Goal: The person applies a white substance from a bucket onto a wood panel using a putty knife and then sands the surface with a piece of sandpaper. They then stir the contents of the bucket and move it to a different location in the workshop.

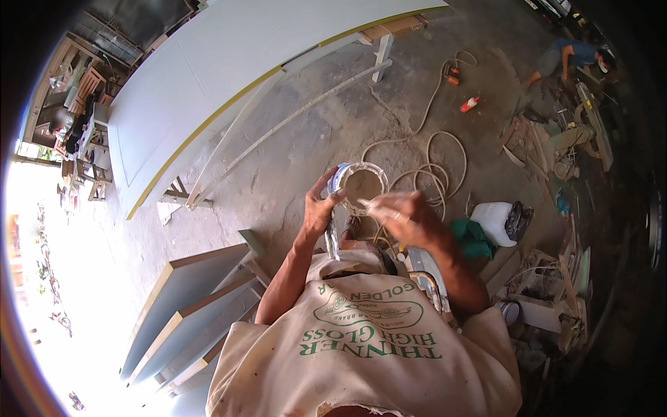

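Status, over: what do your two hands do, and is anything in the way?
Left hand holding open container. Right hand at its mouth, pinching thin pale item, kind unclear. Possible snag: pale cord looped on floor.

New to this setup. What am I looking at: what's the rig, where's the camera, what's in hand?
No robot here: just a person's two bare hands. The single picture comes from a fisheye camera worn on the head, looking down, so straight edges bend and the person's cream top fills the bottom.

The left hand grips a round, open tub by its side. The right hand is at the rim and appears to pinch something thin and pale; too blurred to name.

Around them: a large pale panel on supports, and, on the floor, a red bottle and a white jug. Another person is at upper right.
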### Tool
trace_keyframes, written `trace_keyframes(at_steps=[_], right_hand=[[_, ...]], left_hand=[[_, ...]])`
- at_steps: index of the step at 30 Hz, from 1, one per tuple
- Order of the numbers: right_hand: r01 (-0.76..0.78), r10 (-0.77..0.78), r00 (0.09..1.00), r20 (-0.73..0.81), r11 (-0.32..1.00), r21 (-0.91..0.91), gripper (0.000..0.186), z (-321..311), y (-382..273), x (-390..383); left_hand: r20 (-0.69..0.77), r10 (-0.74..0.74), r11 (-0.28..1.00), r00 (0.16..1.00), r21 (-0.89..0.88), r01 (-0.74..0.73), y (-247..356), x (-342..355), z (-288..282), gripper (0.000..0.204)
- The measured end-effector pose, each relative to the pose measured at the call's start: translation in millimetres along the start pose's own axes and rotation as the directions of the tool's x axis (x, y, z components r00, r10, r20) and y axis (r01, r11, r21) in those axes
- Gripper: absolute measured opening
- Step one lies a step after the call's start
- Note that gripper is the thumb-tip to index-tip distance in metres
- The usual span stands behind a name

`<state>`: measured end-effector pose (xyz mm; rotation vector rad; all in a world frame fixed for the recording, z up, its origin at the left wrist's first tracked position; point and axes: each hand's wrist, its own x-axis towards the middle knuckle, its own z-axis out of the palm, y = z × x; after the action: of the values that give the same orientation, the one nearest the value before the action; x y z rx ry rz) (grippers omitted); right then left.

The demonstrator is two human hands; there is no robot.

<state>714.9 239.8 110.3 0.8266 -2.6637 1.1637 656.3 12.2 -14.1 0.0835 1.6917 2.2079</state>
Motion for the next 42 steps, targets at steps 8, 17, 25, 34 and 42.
trace_keyframes(at_steps=[8,17,25,34,42], right_hand=[[-0.026,0.019,0.997,-0.073,0.995,-0.094,0.016,-56.4,61.4,44.1],[-0.104,0.085,0.987,-0.137,0.985,-0.136,0.02,-63.2,124.5,90.8],[-0.058,-0.005,0.955,-0.296,0.977,-0.205,0.017,-44.9,170.4,182.4],[-0.355,0.331,0.911,-0.245,0.933,-0.057,0.019,-78.5,195.1,285.4],[-0.465,0.427,0.849,-0.311,0.883,-0.056,0.014,-96.9,205.0,327.4]], left_hand=[[0.041,0.023,0.998,0.999,0.051,-0.025,17.8,86.6,27.9,0.088],[0.107,-0.051,0.997,0.993,0.065,0.044,25.4,178.2,28.2,0.086],[0.253,-0.11,0.993,0.961,0.075,0.093,46.9,307.0,5.8,0.089],[0.343,-0.124,0.992,0.931,0.072,0.106,93.5,428.8,-30.1,0.089],[0.359,-0.11,0.994,0.927,0.068,0.091,104.5,463.6,-41.7,0.085]])
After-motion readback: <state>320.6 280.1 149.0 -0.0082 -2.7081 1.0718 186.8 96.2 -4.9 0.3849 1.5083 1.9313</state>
